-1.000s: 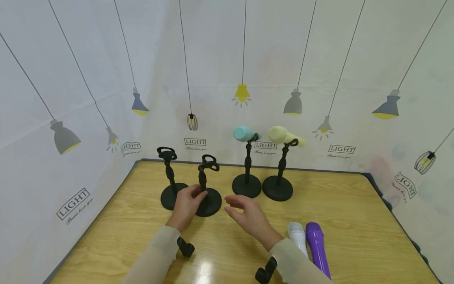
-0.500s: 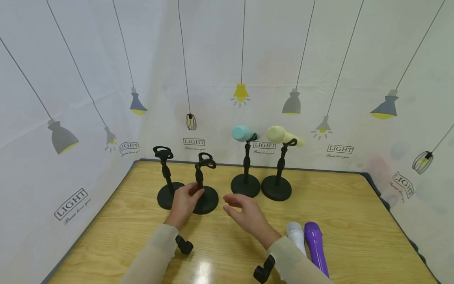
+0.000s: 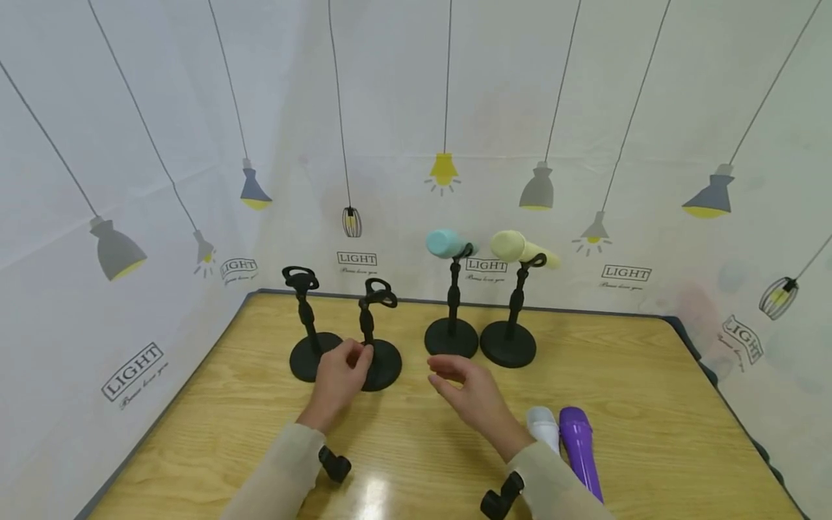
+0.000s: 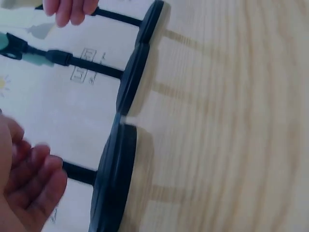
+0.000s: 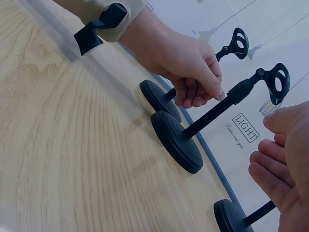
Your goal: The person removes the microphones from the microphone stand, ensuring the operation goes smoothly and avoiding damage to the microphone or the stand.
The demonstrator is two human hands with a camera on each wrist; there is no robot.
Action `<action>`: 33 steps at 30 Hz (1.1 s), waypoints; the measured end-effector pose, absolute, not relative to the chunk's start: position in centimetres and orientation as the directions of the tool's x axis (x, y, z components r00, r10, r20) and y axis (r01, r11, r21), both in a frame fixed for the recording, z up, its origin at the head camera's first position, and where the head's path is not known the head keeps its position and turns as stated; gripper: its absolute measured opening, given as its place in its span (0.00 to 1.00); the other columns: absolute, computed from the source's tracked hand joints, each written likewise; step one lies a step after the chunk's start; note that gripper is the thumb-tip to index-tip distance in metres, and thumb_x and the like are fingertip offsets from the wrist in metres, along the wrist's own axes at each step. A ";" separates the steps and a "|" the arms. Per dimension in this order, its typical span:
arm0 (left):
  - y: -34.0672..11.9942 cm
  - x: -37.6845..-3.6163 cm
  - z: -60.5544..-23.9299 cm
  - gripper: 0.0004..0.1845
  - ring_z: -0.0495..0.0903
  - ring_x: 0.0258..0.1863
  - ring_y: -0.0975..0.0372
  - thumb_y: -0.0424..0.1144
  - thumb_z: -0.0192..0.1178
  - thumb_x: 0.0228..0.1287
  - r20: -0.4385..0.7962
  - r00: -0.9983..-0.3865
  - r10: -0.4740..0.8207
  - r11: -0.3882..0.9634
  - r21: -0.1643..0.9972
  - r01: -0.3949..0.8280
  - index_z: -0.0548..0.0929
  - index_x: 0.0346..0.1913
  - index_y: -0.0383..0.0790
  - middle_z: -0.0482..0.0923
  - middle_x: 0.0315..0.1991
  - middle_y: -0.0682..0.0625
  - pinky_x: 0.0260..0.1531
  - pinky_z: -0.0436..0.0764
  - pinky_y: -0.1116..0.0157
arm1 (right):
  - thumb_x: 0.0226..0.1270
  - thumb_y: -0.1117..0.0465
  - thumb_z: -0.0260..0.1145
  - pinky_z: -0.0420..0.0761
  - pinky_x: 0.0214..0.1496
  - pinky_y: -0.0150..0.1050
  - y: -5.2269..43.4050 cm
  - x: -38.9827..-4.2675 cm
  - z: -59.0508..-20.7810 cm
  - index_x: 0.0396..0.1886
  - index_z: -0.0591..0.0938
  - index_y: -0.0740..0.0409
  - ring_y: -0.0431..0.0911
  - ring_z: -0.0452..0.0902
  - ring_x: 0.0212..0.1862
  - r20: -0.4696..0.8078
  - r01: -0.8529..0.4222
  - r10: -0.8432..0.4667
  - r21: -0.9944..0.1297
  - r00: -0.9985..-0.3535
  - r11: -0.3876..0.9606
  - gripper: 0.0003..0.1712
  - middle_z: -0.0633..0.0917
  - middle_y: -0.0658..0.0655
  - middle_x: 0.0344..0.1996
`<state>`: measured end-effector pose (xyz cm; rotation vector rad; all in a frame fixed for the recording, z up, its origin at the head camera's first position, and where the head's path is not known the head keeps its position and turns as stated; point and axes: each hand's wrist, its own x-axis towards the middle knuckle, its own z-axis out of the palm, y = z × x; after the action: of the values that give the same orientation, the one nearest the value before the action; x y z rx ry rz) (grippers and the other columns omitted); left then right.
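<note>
Four black desk stands line the back of the wooden table (image 3: 650, 375). My left hand (image 3: 339, 377) pinches the stem of the second stand (image 3: 382, 365) just above its round base; the right wrist view shows its curled fingers (image 5: 193, 79) and thumb at that stem (image 5: 212, 113). This stand's clip (image 3: 380, 295) holds nothing. My right hand (image 3: 473, 393) hovers open over the table, just right of that stand and in front of the third one, touching nothing. The third stand (image 3: 451, 337) carries a teal microphone (image 3: 445, 244); the fourth (image 3: 508, 344) carries a pale yellow one (image 3: 520, 249).
The first stand (image 3: 315, 356) is also without a microphone and nearly touches the second. A white microphone (image 3: 542, 426) and a purple one (image 3: 578, 444) lie side by side by my right forearm. Printed cloth walls close in the back and the sides.
The second stand has shifted slightly back toward the row under my left hand. My right hand has drifted a little to the right, still open.
</note>
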<state>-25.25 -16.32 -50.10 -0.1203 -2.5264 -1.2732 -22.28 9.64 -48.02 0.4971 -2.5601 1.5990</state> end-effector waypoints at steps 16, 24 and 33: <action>-9.7 -25.6 -48.9 0.09 0.88 0.50 0.56 0.41 0.65 0.80 0.199 -0.958 0.205 0.451 0.850 0.273 0.88 0.54 0.41 0.90 0.50 0.47 0.55 0.88 0.53 | 0.75 0.64 0.73 0.88 0.63 0.48 12.4 -22.9 -47.1 0.61 0.87 0.60 0.54 0.90 0.59 0.280 -0.334 -0.189 -0.854 -0.941 0.399 0.17 0.91 0.59 0.57; -7.7 -26.9 -48.9 0.15 0.86 0.61 0.52 0.40 0.64 0.81 0.197 -0.963 0.181 0.396 0.882 0.255 0.85 0.63 0.41 0.88 0.59 0.46 0.64 0.85 0.49 | 0.76 0.64 0.73 0.88 0.63 0.50 13.8 -23.6 -46.7 0.62 0.87 0.63 0.56 0.90 0.58 0.328 -0.363 -0.157 -0.846 -0.932 0.391 0.18 0.91 0.62 0.58; -6.5 -28.7 -49.0 0.18 0.84 0.65 0.50 0.39 0.63 0.81 0.164 -0.973 0.161 0.366 0.906 0.213 0.82 0.67 0.39 0.85 0.64 0.44 0.64 0.86 0.50 | 0.78 0.62 0.71 0.88 0.62 0.52 15.6 -24.3 -46.1 0.64 0.85 0.63 0.58 0.89 0.60 0.322 -0.342 -0.119 -0.846 -0.939 0.409 0.20 0.90 0.65 0.59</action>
<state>-28.72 -6.53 -48.96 -0.3504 -2.5565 -1.7070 -24.28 15.62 -46.13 0.4071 -2.4528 1.5485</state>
